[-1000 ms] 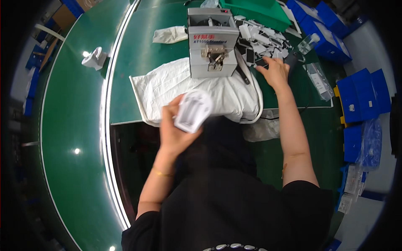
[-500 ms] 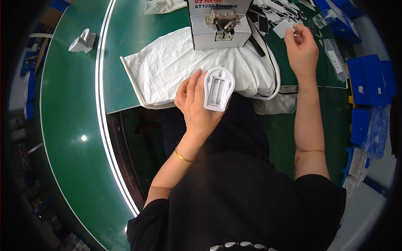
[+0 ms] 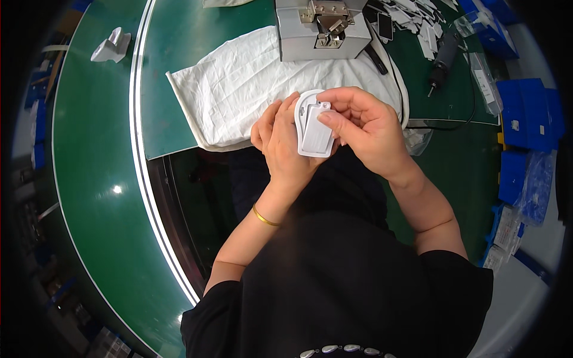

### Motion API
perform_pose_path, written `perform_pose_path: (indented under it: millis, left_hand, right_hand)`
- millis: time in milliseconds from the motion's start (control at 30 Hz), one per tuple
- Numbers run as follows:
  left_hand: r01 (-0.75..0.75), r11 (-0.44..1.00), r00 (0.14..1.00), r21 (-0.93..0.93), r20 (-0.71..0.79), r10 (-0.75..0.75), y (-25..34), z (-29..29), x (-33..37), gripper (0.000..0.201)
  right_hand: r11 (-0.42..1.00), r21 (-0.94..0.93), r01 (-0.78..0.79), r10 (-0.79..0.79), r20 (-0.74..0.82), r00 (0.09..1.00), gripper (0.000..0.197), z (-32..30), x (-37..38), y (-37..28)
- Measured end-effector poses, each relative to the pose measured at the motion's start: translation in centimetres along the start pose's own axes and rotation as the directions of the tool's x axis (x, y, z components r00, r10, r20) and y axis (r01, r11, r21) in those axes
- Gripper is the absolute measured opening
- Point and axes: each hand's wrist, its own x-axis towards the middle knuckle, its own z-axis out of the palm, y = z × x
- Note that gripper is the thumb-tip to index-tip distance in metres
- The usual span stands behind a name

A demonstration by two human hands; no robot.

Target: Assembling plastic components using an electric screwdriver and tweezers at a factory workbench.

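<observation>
In my left hand (image 3: 280, 146) rests a white plastic housing (image 3: 302, 113), rounded at the far end, its battery side turned up. A white battery cover (image 3: 318, 134) lies slightly askew over the battery compartment. My right hand (image 3: 373, 131) pinches this cover near its far end between thumb and forefinger. The cover hides most of the compartment. Both hands are above the near edge of a white cloth (image 3: 239, 89) on the green table.
A grey box with a metal mechanism (image 3: 328, 27) stands on the cloth. Several white covers (image 3: 412, 21) lie in a heap at the far right, near an electric screwdriver (image 3: 443, 59) with a cable. Blue bins (image 3: 528, 113) line the right. A white plastic part (image 3: 112, 46) sits far left.
My right hand has come from the heap at the far right to the housing, bringing the battery cover onto it. The left hand still holds the housing in nearly the same place.
</observation>
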Motion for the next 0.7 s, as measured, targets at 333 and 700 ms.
perform_pose_path:
  millis: [333, 700]
  left_hand:
    - [0.0, 1.0, 1.0, -0.026, 0.009, 0.0, -0.1, 0.0, 0.1, 0.068]
    - [-0.164, 0.986, 0.986, -0.019, 0.029, 0.164, -1.0, -0.1, -0.8, 0.089]
  right_hand:
    - [0.959, -0.278, 0.056, -0.057, 0.005, 0.998, 0.031, -0.9, -0.2, 0.1]
    - [0.996, -0.074, -0.049, 0.046, -0.04, 0.998, 0.064, -0.8, -1.0, 2.0]
